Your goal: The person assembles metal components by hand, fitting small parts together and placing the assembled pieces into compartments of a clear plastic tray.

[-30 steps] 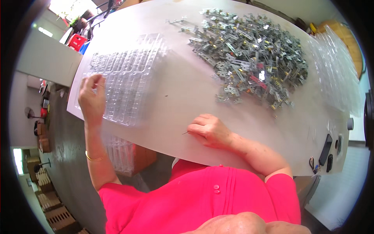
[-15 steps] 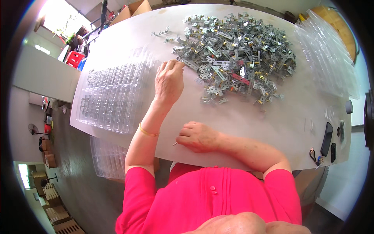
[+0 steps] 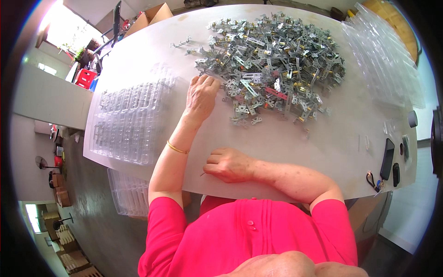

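A big heap of small metal brackets (image 3: pixel 277 64), mostly silver-grey with brass-coloured bits, covers the far middle of the table. At its near-left edge is my left hand (image 3: pixel 202 97), back upward and fingers curled together. Its fingertips meet the outer brackets; whatever they pinch is hidden. My right hand (image 3: pixel 230 165) rests closed at the table's near edge, the forearm lying across in front of me. From its left side pokes the end of a thin rod (image 3: pixel 202 174); the rest is inside the fist. One red strip (image 3: pixel 276 93) stands out among the grey parts.
Clear plastic trays with compartments (image 3: pixel 131 117) lie at the left, some cells holding parts. More clear trays (image 3: pixel 383 60) are stacked at the far right. A phone (image 3: pixel 387 159), a small black object (image 3: pixel 395 174) and keys (image 3: pixel 378 184) lie near the right edge. Trays (image 3: pixel 127 191) also stand below the table.
The whole view has shifted slightly. My left hand stays by the heap's edge, its fingers now closer in against the brackets. My right hand keeps its place with the thin rod.
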The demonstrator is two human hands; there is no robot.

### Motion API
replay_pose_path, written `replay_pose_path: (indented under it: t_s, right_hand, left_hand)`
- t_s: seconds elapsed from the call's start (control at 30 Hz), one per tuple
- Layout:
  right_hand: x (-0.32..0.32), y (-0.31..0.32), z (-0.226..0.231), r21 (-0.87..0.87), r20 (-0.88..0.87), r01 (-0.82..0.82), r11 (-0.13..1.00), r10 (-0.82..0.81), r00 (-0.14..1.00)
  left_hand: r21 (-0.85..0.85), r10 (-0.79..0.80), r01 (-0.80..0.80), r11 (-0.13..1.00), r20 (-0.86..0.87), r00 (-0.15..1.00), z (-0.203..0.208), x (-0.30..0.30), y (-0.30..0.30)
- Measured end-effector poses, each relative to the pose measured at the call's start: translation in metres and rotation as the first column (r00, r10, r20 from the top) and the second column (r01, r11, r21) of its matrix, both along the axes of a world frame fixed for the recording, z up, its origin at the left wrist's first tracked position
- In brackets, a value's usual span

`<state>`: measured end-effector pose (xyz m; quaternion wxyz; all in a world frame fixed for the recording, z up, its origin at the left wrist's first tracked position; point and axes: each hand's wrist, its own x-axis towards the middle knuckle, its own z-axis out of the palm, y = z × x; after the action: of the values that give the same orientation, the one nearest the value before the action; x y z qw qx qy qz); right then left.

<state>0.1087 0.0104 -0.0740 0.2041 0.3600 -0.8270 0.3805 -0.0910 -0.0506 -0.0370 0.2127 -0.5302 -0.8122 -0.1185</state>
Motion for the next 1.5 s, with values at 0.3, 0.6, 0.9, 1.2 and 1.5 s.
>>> replay_pose_path:
  t_s: [0.3,0.6,0.9,1.2,1.5]
  right_hand:
    - [-0.001,-0.001,-0.001,-0.011,-0.005,-0.009,1.0,0.009,1.0]
    - [0.001,0.023,0.03,-0.168,0.053,0.067,0.984,-0.059,0.997]
    - [-0.025,0.099,0.084,-0.45,0.32,0.669,0.591,-0.593,0.739]
    - [-0.026,0.118,0.093,-0.382,0.413,0.767,0.516,-0.647,0.641]
    - [-0.024,0.122,0.097,-0.297,0.427,0.791,0.535,-0.667,0.611]
  left_hand:
    - [-0.09,0.189,-0.182,0.979,0.084,0.978,0.016,0.025,-0.019]
    - [0.149,-0.033,-0.129,0.98,0.77,0.637,0.038,0.03,-0.031]
    - [0.428,-0.494,-0.365,0.827,0.863,-0.108,0.05,0.046,0.019]
    - [0.435,-0.457,-0.301,0.849,0.89,-0.003,0.062,0.063,0.052]
    - [0.47,-0.391,-0.27,0.84,0.87,0.3,0.05,0.058,0.056]
